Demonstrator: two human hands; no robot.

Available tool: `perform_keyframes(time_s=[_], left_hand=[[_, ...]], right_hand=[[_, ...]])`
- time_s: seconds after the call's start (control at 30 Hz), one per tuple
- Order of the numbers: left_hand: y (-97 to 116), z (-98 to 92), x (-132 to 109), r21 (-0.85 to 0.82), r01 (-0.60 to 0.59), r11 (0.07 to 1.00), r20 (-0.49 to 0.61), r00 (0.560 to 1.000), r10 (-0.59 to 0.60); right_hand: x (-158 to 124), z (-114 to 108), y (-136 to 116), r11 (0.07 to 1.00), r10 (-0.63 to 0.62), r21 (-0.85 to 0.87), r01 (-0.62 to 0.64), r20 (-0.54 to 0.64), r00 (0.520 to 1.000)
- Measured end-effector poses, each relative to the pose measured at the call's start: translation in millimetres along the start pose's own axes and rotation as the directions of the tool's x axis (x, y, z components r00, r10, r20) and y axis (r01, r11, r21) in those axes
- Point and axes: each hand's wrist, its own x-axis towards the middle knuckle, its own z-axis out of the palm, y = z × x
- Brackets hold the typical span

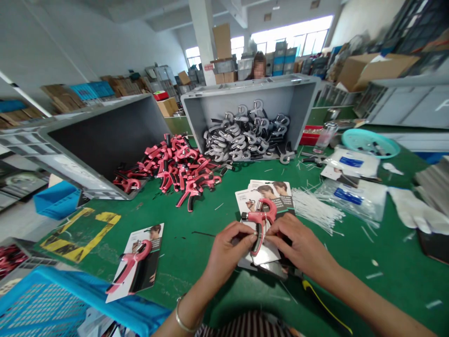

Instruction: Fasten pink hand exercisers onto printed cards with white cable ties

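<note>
The work happens at a long green work table [354, 299] in a warehouse-like room stacked with cartons, with a co-worker [259, 58] standing beyond the far edge. Two grey plastic crates lie tipped on their sides along that edge. The left crate [105, 135] faces a heap of pink hand grippers [171, 164], and the right crate [245, 93] holds a mass of unpainted grey grippers [242, 135]. A blue plastic basket [45, 299] sits at the near left corner. Toward the right edge lie clear bags with blue labels [351, 196], a bundle of white plastic ties [315, 210] and a white glove [414, 210].

Near the middle of the near edge, a pink hand gripper [259, 224] is held upright against a small stack of printed cards [270, 192]. The left hand [228, 248] closes around its black-and-pink handle, with the fingers [242, 229] wrapped to the inside. The right hand [298, 245] closes from the other side, its fingertips [271, 231] pressed at the handle near the pink head. Both hands steady the gripper close to the card, with the wrists low. Another carded pink gripper [135, 262] lies to the left, flat on the table.
</note>
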Motion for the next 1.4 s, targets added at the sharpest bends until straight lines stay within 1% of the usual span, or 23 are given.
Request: perform_keyframes(time_s=[0.07,0.2,0.5,0.6,0.7,0.77,0.83,0.93,1.03,1.1,1.13,1.17,1.23,1.27,1.3,1.33,1.4], left_hand=[[0,-0.5,-1,-0.042,0.034,0.999,0.006,0.999,-0.033],[3,1.1,0,-0.097,0.05,0.994,0.017,0.999,-0.049],[4,1.6,1,-0.064,0.054,0.996,0.013,0.999,-0.053],[3,2.0,1,-0.03,0.002,1.0,0.016,1.0,-0.002],[1,1.8,2,0.048,-0.1,0.994,0.036,0.995,0.098],[0,1.5,1,0.111,-0.17,0.979,0.054,0.985,0.165],[0,1.4,1,0.155,-0.213,0.965,0.066,0.977,0.205],[0,1.6,0,0.256,-0.259,0.931,0.089,0.966,0.244],[1,1.2,-2,0.406,-0.347,0.845,0.176,0.938,0.3],[0,1.6,-4,0.426,-0.385,0.819,0.219,0.922,0.32],[-1,2.5,-5,0.415,-0.383,0.826,0.212,0.923,0.321],[-2,3.9,-6,0.401,-0.361,0.842,0.179,0.932,0.315],[-3,8.1,-9,0.374,-0.295,0.879,0.065,0.954,0.293],[-3,10.4,-11,0.368,-0.27,0.89,0.015,0.959,0.284],[-3,12.5,-13,0.375,-0.262,0.889,-0.01,0.958,0.287],[-2,14.0,-15,0.396,-0.274,0.876,-0.006,0.954,0.3],[1,14.7,-18,0.477,-0.327,0.815,0.077,0.94,0.332]], right_hand=[[0,-2,0,0.999,-0.032,-0.034,0.033,0.017,0.999],[0,1,0,0.997,-0.045,-0.054,0.047,0.037,0.998],[-1,6,2,0.998,-0.058,-0.027,0.058,-0.011,0.998],[-1,7,2,0.998,-0.063,-0.021,0.063,-0.025,0.998],[-2,8,2,0.995,-0.096,-0.01,0.096,-0.04,0.995],[-4,7,3,0.992,-0.129,-0.018,0.129,-0.022,0.991],[-7,6,3,0.988,-0.15,-0.026,0.15,0.005,0.989],[-8,6,4,0.995,-0.097,0.014,0.097,-0.024,0.995],[-8,6,4,0.995,0.008,0.097,0.0,-0.09,0.996],[-8,7,5,0.991,0.05,0.126,-0.036,-0.109,0.993],[-8,7,5,0.99,0.059,0.131,-0.043,-0.115,0.992],[-8,8,5,0.99,0.058,0.134,-0.042,-0.116,0.992],[-8,9,5,0.99,0.038,0.138,-0.023,-0.108,0.993],[-8,9,5,0.99,0.032,0.143,-0.017,-0.101,0.994],[-9,10,5,0.989,0.033,0.148,-0.018,-0.099,0.995],[-9,10,5,0.988,0.043,0.153,-0.027,-0.098,0.994],[-8,11,6,0.987,0.07,0.153,-0.055,-0.098,0.993]])
